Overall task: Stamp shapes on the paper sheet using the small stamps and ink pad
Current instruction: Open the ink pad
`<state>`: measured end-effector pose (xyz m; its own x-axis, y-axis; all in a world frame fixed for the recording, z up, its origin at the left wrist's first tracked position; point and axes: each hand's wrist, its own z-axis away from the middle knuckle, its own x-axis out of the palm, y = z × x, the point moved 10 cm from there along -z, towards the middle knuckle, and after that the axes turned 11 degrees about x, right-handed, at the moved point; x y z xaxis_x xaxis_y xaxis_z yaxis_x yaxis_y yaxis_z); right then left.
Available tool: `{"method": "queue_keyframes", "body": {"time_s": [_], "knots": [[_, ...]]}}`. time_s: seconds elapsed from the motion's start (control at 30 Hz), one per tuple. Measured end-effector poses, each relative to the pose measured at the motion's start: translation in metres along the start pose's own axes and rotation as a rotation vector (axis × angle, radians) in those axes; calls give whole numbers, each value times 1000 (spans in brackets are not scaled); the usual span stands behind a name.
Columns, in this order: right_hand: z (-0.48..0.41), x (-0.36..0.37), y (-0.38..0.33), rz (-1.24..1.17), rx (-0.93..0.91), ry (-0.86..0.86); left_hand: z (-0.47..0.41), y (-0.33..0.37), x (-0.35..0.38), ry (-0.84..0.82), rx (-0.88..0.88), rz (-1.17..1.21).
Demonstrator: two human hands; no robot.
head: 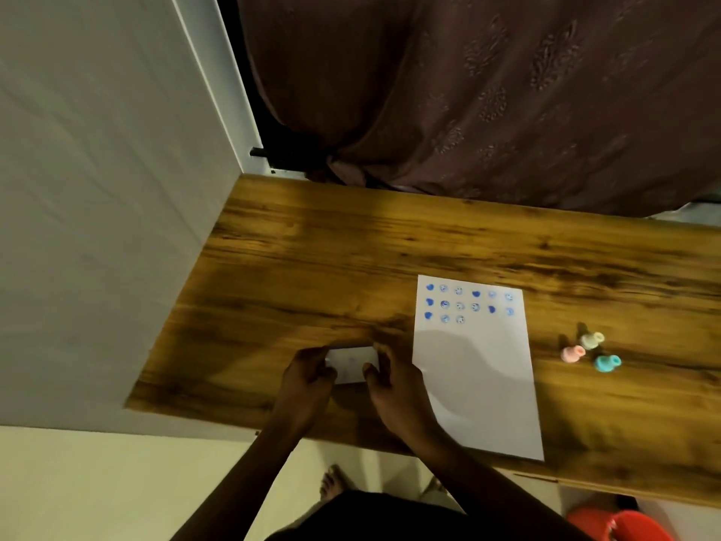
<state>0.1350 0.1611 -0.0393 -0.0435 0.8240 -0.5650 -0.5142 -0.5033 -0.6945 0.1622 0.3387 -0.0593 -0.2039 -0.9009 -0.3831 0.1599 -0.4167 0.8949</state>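
Note:
A white paper sheet [478,376] lies on the wooden table [351,259], with three rows of blue stamped hearts and faces near its far end. Left of the sheet sits a small white ink pad case [353,363]. My left hand [308,378] grips its left side and my right hand [394,388] grips its right side; whether the lid is up or down is hidden by my fingers. Three small stamps lie right of the sheet: a pale green one [592,339], a pink one [572,353] and a teal one [607,362].
A white wall panel [97,189] borders the table on the left. A brown patterned curtain [507,91] hangs behind the far edge. Below the near edge are my feet [331,482] on the pale floor and a red object [624,527] at the bottom right.

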Motion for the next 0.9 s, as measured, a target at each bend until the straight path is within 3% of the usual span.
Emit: {"method": "queue_keyframes", "body": {"time_s": [0.1,0.23,0.3,0.4,0.7,0.9], "knots": [[0,-3,0,4,6,15,-6,1,0,-47,79,-124],[-1,-5,3,20,24,13,-8,21,7,-159,368,-606],[-1,-8,6,58,24,24,-5,27,17,-240,473,-688],[-1,-8,12,62,31,-9,-5,23,28,-330,490,-786],[-5,-5,12,168,-4,-8,-13,36,29,-357,559,-801],[-9,-12,2,225,-75,82,-21,55,23,-426,560,-735]]}}
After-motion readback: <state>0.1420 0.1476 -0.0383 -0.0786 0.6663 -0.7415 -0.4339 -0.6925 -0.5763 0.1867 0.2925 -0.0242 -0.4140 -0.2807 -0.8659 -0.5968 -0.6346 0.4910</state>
